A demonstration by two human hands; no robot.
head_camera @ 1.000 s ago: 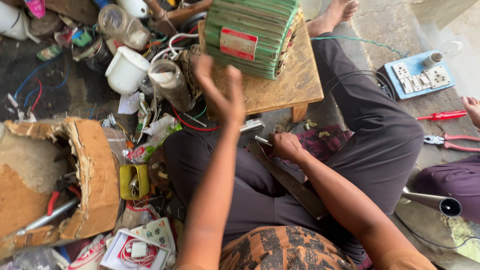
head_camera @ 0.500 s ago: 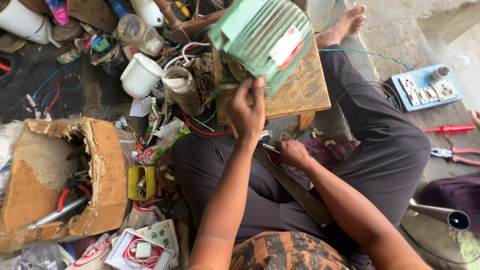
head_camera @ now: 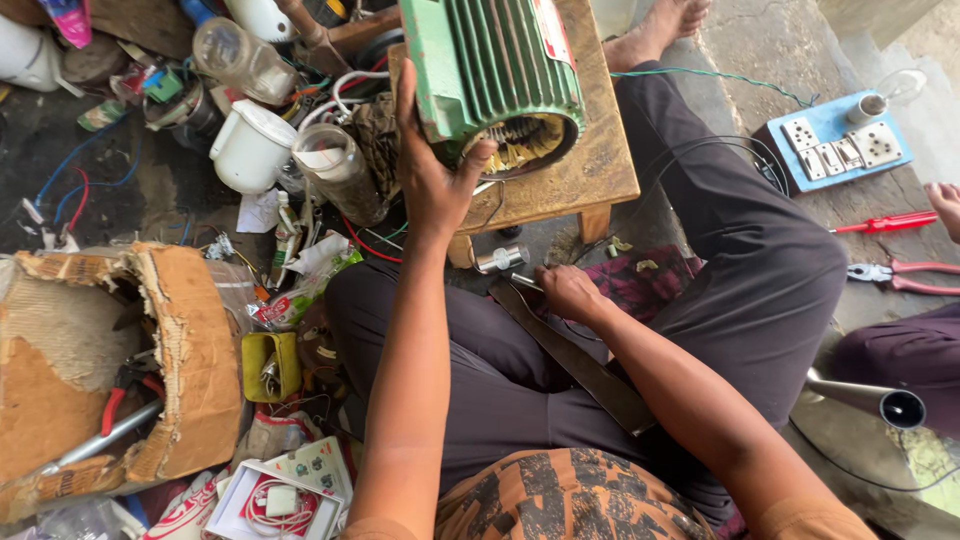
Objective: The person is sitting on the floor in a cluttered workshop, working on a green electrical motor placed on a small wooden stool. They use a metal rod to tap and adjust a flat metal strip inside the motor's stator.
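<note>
Left hand (head_camera: 435,175) grips the green finned motor (head_camera: 495,75), tipped on the small wooden bench (head_camera: 590,165), fingers spread around its open end. Right hand (head_camera: 568,292) pinches a thin tool by the lap. Best keep the housing braced, clear of the windings.

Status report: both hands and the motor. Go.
Left hand grips the green motor, tilted on the wooden stool. Right hand low at lap, fingers closed on a small tool. Jar and wires crowd the stool's left.
</note>
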